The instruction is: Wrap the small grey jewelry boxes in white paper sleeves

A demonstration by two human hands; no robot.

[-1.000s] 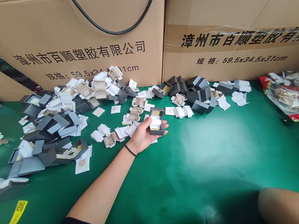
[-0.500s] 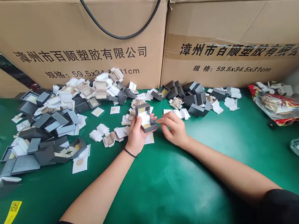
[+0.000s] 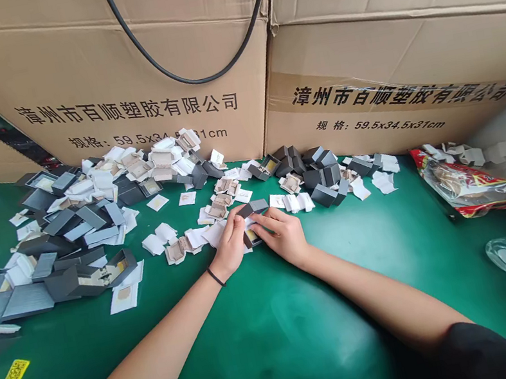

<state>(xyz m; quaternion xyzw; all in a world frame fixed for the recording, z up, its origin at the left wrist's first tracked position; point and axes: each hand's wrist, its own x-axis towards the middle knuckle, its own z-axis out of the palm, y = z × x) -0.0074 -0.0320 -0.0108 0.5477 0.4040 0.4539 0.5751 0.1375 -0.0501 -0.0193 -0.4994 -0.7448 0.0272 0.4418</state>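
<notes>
"Holding what, are we?"

"A small dark-grey cardboard box [image 3: 253, 208] with a white lining, lid raised; our left hand [image 3: 230, 246] has its grip closed around the left side."

"And our right hand [image 3: 285, 235]?"

"At the box's four o'clock, fingers curled against it; we cannot tell whether that grip pinches anything."

"Where are we holding it?"

"Mid-view, over the green, smooth-topped bench [image 3: 258, 332]. From it, we see a heap of dark-grey boxes and white papers [image 3: 87, 225] toward nine and ten o'clock, more dark-grey boxes [image 3: 324, 175] at two, and a red-and-clear plastic bag [image 3: 469, 180] at three."
</notes>
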